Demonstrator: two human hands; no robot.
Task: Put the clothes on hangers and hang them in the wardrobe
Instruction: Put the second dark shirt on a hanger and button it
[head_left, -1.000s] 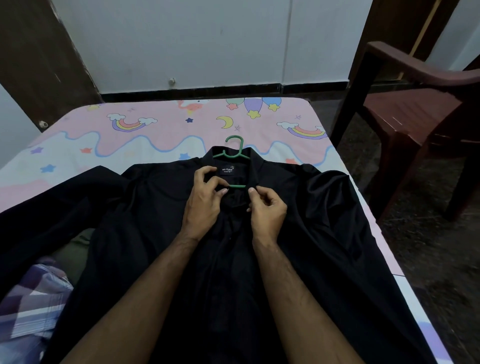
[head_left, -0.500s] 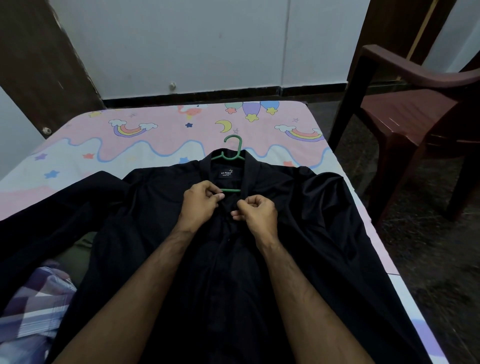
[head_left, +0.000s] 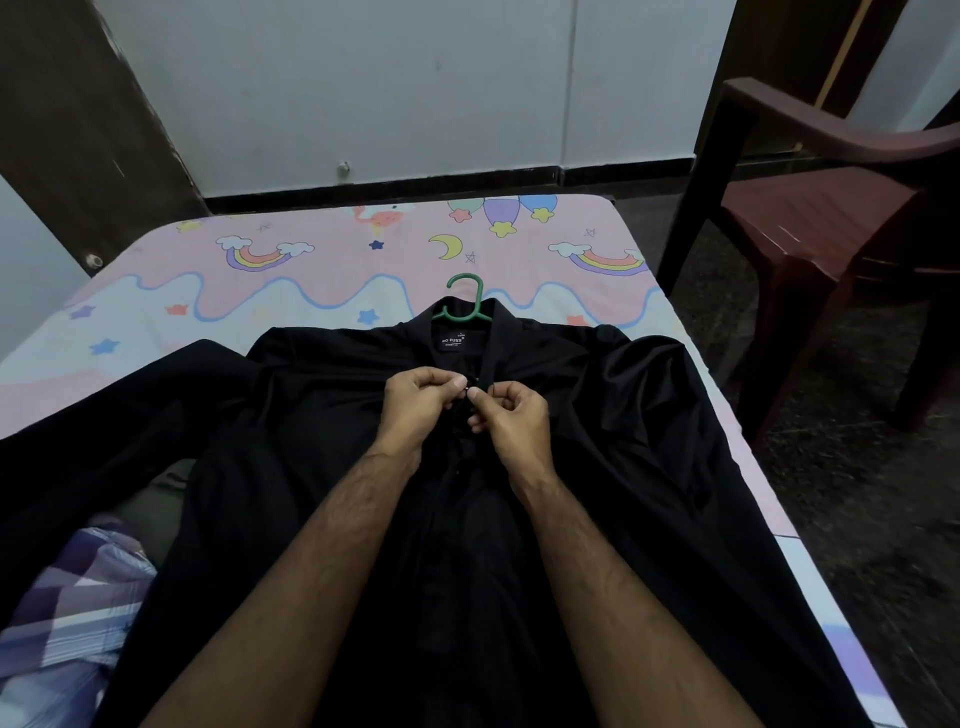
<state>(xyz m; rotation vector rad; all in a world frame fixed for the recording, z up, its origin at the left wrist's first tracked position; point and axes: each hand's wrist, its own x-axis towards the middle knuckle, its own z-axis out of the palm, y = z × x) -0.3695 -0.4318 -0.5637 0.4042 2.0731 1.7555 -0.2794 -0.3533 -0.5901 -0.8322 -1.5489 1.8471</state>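
Note:
A black shirt (head_left: 597, 426) lies spread face up on the bed, with a green hanger (head_left: 464, 299) inside it; only the hook and neck of the hanger stick out of the collar. My left hand (head_left: 418, 402) pinches the left edge of the shirt front just below the collar. My right hand (head_left: 511, 415) pinches the right edge at the same spot, fingertips meeting the left hand's over a small button. The rest of the hanger is hidden under the cloth.
The bed (head_left: 291, 280) has a pink sheet with rainbows and stars. A checked garment (head_left: 67, 618) and an olive one (head_left: 156, 509) lie at the left under the black sleeve. A brown plastic chair (head_left: 831, 223) stands to the right of the bed.
Both hands have closed in on each other below the collar. The green hanger bar seen between them earlier is now covered by the shirt front.

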